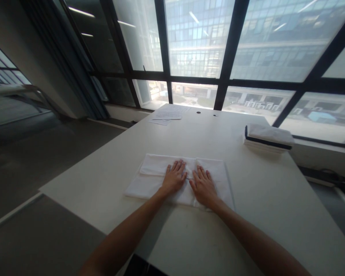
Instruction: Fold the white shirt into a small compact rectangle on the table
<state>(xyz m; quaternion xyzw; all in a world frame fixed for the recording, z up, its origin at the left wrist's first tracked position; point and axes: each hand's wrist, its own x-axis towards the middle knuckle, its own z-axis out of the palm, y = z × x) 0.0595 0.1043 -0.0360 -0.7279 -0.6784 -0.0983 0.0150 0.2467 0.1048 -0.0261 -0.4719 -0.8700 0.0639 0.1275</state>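
Note:
A white folded cloth (155, 186) lies flat on the white table, with a folded-over strip along its far side. Both palms face down on it. My left hand (174, 178) rests just left of the cloth's middle, its fingers stretched toward the far edge. A short gap to the right, my right hand (203, 186) lies flat near a crease that runs from front to back. Neither hand grips the fabric. The cloth beneath the palms is hidden.
Toward the right edge of the table (103, 176) sits a stack of folded white cloth (267, 138) with a dark band. Sheets of paper (168, 112) lie at the far left end. Large windows (195, 38) stand behind the table. A dark object (143, 266) shows at the bottom edge.

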